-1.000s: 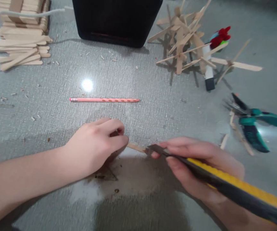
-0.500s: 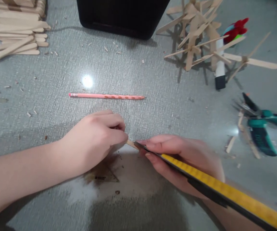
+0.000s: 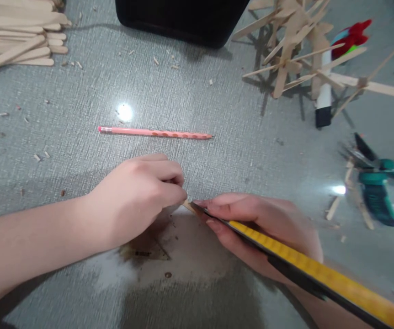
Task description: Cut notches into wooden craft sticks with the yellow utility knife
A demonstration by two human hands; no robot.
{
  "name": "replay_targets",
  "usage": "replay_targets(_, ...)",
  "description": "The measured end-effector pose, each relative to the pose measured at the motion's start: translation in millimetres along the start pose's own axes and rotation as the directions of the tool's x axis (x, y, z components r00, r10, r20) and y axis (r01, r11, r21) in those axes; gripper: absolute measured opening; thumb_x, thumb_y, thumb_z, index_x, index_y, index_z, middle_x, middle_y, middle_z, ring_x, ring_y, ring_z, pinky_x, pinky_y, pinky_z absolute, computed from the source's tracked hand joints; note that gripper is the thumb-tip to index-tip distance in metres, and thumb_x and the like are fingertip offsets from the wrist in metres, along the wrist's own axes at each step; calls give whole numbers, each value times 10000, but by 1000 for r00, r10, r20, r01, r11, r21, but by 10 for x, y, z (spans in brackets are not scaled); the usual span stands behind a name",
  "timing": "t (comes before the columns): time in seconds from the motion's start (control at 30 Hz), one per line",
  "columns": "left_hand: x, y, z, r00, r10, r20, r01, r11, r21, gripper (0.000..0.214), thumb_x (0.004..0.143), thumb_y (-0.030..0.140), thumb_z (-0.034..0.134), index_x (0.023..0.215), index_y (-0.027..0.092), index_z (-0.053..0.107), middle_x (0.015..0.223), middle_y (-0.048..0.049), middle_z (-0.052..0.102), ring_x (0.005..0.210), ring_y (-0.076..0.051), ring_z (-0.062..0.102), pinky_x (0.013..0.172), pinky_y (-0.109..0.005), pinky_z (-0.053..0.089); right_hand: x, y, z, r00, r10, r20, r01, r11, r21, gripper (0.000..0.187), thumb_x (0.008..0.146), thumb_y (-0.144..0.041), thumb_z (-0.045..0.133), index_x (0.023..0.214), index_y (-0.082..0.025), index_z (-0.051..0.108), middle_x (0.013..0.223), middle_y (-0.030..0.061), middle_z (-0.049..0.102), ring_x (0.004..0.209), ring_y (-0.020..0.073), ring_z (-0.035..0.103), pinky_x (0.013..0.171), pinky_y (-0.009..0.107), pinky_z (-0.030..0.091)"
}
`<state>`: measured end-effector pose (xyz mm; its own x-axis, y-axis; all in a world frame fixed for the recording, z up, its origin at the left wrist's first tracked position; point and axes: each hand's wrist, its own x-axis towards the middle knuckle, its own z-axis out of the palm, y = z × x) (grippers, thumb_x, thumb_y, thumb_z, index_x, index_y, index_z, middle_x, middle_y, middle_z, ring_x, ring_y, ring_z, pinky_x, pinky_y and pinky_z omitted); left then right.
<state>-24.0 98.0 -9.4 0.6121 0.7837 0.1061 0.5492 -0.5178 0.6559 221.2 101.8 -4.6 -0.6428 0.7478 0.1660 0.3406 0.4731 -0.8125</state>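
Note:
My left hand (image 3: 145,196) is closed, its fingertips pinching a small wooden craft stick (image 3: 187,205) whose far end shows only a little. In my right hand (image 3: 258,224) is a yellow and black utility knife (image 3: 286,253), gripped near its front. The knife's dark blade tip lies against the craft stick, just right of my left fingertips. Most of the stick is hidden by my fingers and the blade. Below my left hand a clear triangular ruler (image 3: 149,250) lies on the table, partly in shadow.
A pink pencil (image 3: 156,133) lies beyond my hands. Craft sticks (image 3: 18,45) are piled at far left, beside a black container (image 3: 183,20). Stick-built pinwheel shapes (image 3: 288,64) and a white marker (image 3: 323,98) are at far right. Green-handled pliers (image 3: 377,187) lie nearer, by stick scraps (image 3: 333,208).
The view has shifted slightly, so the table things sit a little differently in it. My hands, the craft stick and the knife keep nearly the same pose.

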Motion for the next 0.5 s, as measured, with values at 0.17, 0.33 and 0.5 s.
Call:
replay_targets(0.17,-4,12,-11,1000,-2,1,2,1000,-19,388,939,51,413,811,167,760,891,-53,703,823,-173,609,694,-291,439,5,-1,-4,1000,-16,-4,15,999,-32,148,902,-162,681,1007,-253,631,894,17,794,742,169,781,646,247,659)
replay_targets(0.33,0,21,-15,1000,-11,1,11,999,-31,404,937,39,400,798,162,759,886,-57,701,823,-174,603,693,-290,437,20,-1,-6,1000,-13,8,13,1000,-25,160,902,-147,676,1011,-256,633,900,3,797,740,161,785,666,233,667)
replay_targets(0.5,6,31,-18,1000,-21,20,22,999,-35,387,949,54,417,798,168,755,890,-63,700,834,-181,608,701,-292,442,12,-22,-1,1000,24,-1,-24,1000,-7,189,902,-152,673,1017,-299,641,904,0,802,745,206,792,663,303,691)
